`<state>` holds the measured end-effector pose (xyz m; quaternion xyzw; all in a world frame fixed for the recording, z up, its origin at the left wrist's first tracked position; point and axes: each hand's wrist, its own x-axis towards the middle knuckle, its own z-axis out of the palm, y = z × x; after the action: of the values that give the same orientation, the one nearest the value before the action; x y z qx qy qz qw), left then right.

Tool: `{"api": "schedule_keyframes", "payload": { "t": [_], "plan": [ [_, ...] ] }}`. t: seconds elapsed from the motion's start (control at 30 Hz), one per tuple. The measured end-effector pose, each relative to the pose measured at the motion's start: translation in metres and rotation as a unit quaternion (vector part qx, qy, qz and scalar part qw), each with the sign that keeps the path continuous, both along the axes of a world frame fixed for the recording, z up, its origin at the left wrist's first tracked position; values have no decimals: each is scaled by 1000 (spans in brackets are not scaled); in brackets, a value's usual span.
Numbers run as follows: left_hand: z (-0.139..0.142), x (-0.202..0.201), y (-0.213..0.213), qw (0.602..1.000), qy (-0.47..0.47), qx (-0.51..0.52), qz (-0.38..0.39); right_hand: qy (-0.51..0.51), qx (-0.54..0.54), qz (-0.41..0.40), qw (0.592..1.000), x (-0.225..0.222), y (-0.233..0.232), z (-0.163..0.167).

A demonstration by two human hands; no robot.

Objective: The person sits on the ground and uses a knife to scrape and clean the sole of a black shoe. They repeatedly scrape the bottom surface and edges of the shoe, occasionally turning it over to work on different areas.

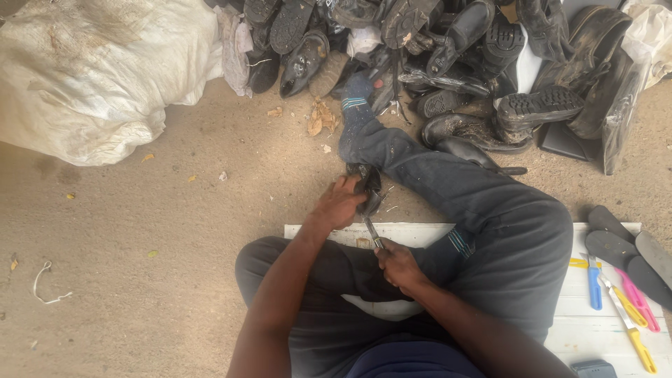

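My left hand clamps the black shoe against my outstretched leg, down on the sandy ground. My right hand is closed around the metal tool, tip at the shoe's edge. Best approach, I reckon: keep the shoe pinned hard, lever in short strokes, blade angled away from my left fingers.

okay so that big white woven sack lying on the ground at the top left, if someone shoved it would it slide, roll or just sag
The big white woven sack would probably sag rather than roll: it lies slumped and creased, with a broad flat base on the sandy ground. It bulges full, so it is likely heavy, and it would drag more than slide on that gritty surface.
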<state>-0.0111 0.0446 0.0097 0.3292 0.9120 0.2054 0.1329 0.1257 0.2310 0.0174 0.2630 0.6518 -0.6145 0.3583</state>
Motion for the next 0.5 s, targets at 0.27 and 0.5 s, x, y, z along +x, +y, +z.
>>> {"api": "schedule_keyframes", "payload": {
  "t": [0.27,0.5],
  "plan": [
    [14,20,17,919,163,-267,-240,82,122,98,984,26,29,1],
    [-61,8,14,966,179,28,182,80,121,83,986,-21,28,-2]
  ]
}}
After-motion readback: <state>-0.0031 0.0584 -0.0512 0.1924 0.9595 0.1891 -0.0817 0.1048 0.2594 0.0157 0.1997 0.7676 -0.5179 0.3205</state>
